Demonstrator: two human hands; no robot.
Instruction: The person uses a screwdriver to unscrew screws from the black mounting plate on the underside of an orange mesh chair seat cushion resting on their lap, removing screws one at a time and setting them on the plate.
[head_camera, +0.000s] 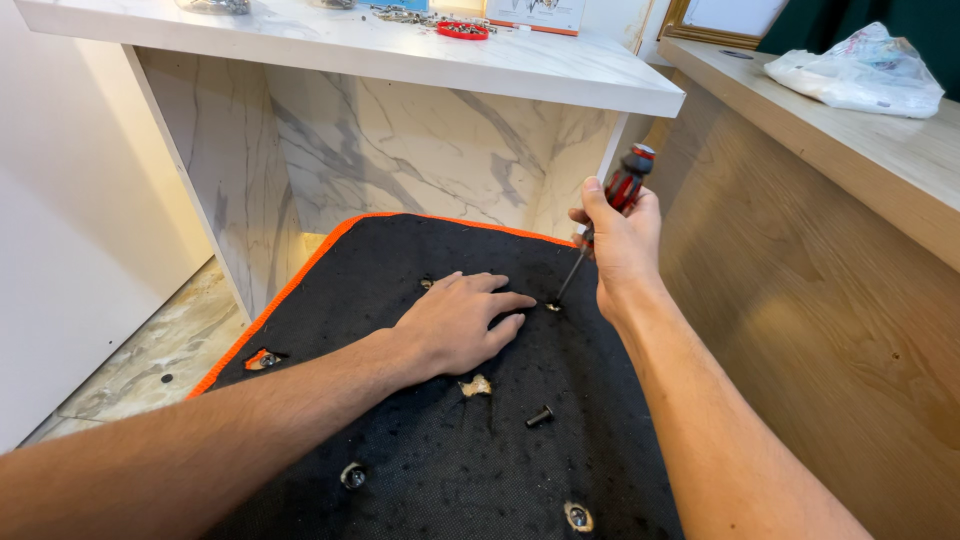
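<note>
Head view: hands (625, 235) gripping screwdriver (628, 182)

Two bare forearms enter from the near edge, one at the left, one at the right. No sleeve, cuff or glove shows on either; both arms are uncovered to the frame edge. No watch, band or bracelet at either wrist. Fine hair is visible along both forearms. Left hand (458, 322): bare, no rings on the visible fingers, nails short. Right hand (622, 245): bare, thumbnail short and unpainted, no ring seen on the visible fingers
</note>
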